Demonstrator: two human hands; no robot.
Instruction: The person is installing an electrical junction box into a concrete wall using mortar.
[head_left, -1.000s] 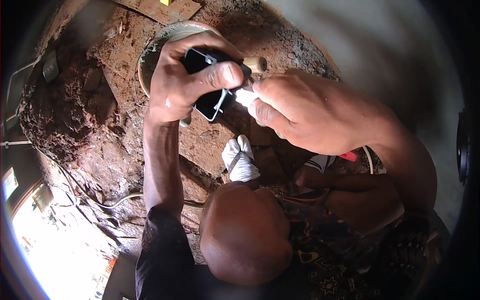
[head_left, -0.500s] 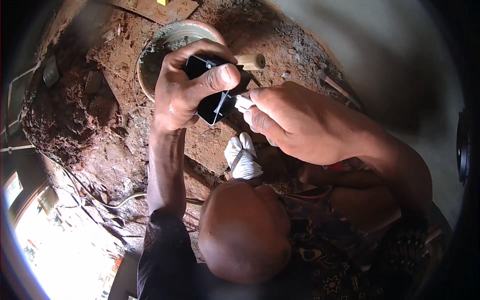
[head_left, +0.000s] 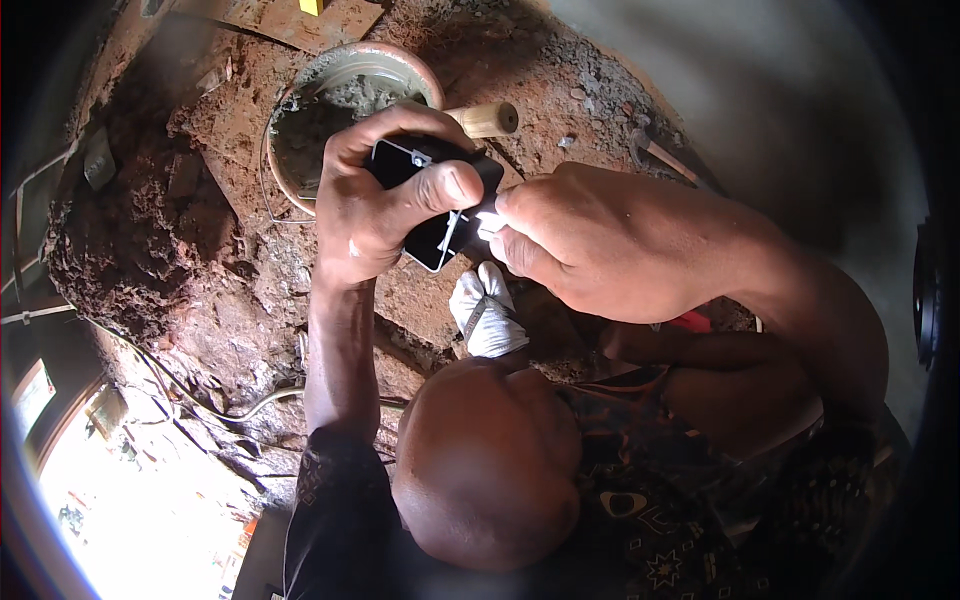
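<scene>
My left hand [head_left: 385, 195] is wrapped around a black, box-like piece [head_left: 425, 240] with light metal edges and small lugs, its thumb laid across the open side. My right hand [head_left: 610, 240] pinches a small white piece [head_left: 488, 222] against the right side of the box; bright glare hides its exact shape. Behind the left hand stands a round tub [head_left: 285, 185] holding wet grey mortar. A wooden tool handle [head_left: 487, 119] points right from beside its rim.
Rough reddish soil and rubble cover the ground. A hammer-like tool [head_left: 670, 160] lies at the right, by a smooth grey surface [head_left: 800, 110]. Pale cable [head_left: 250, 408] runs along the lower left. Below the box shows a white-covered, strapped foot-like shape [head_left: 490, 315]. A yellow object [head_left: 312, 6] sits at the top.
The black box and left hand have shifted slightly right and down. The right hand stays against the box's side, and less of the white piece shows. The view has moved slightly.
</scene>
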